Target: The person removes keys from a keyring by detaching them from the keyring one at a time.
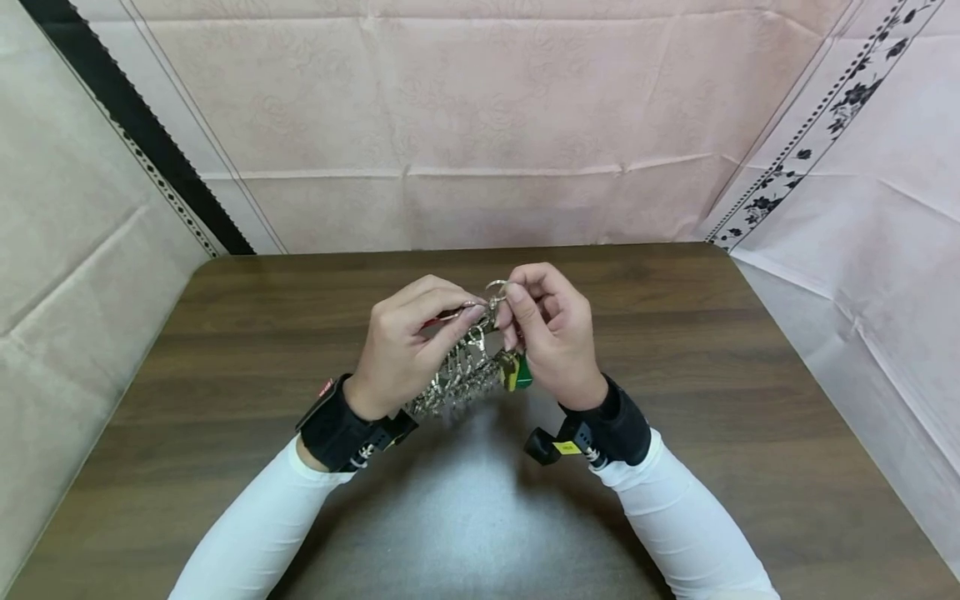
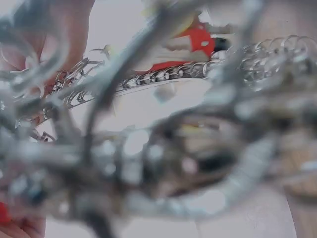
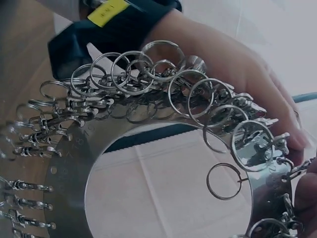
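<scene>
A metal ring-shaped plate [image 3: 69, 173] carries many small swivel clasps and split rings [image 3: 224, 181] around its rim. In the head view this silver cluster [image 1: 457, 379] hangs between and below the two hands. My left hand [image 1: 408, 329] pinches at its upper left side, with a thin red-headed key [image 1: 438, 319] between thumb and fingers. My right hand [image 1: 551, 329] pinches a split ring [image 1: 495, 286] at the top between thumb and forefinger. Green and yellow keys [image 1: 516, 372] dangle under the right hand. The left wrist view, largely blurred, shows a red key head [image 2: 200, 42] beyond the clasps.
A brown wooden table [image 1: 247, 400] lies beneath the hands. Pale patterned cloth [image 1: 480, 108] hangs behind it and on both sides. Black straps with small cameras [image 1: 348, 425] are on both wrists.
</scene>
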Demonstrator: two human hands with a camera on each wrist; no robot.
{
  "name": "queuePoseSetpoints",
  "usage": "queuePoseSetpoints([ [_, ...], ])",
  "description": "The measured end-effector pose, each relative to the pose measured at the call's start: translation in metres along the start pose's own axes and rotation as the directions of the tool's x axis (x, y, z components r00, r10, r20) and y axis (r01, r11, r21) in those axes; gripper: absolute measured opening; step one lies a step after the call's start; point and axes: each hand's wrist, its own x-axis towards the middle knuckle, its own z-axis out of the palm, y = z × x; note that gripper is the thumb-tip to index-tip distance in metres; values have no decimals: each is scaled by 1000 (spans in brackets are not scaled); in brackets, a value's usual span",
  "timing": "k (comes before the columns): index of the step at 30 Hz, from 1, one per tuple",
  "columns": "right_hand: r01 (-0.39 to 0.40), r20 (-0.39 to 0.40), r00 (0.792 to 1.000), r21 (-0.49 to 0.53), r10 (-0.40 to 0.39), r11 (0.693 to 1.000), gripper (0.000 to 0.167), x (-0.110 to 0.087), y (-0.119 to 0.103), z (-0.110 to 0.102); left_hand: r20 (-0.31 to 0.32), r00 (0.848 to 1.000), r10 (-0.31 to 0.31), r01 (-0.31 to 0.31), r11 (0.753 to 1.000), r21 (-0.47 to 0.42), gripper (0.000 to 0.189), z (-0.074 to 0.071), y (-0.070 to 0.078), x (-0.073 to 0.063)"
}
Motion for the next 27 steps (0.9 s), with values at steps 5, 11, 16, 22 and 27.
queuePoseSetpoints([
  [5, 15, -25, 1000, -16, -16, 1000, 42, 3, -3, -6, 23, 1000, 2, -2, 1000, 7, 8, -1, -2, 1],
  [11, 18, 2, 1000, -27, -18, 999, 40, 6, -7, -11, 19, 1000, -13, 11, 997, 71, 9, -8, -5, 3],
  [16, 17, 46, 999, -23, -15, 1000, 42, 7, -12, -15, 29, 999, -35, 31, 992, 124, 7, -13, -10, 4],
  [22, 17, 94, 995, 7, -18, 1000, 41, 7, -15, -15, 59, 994, -96, 85, 982, 170, 5, -19, -22, 0],
  [27, 16, 117, 993, 10, -17, 1000, 44, 6, -15, -15, 89, 983, -163, 139, 964, 227, 5, -25, -34, -6],
])
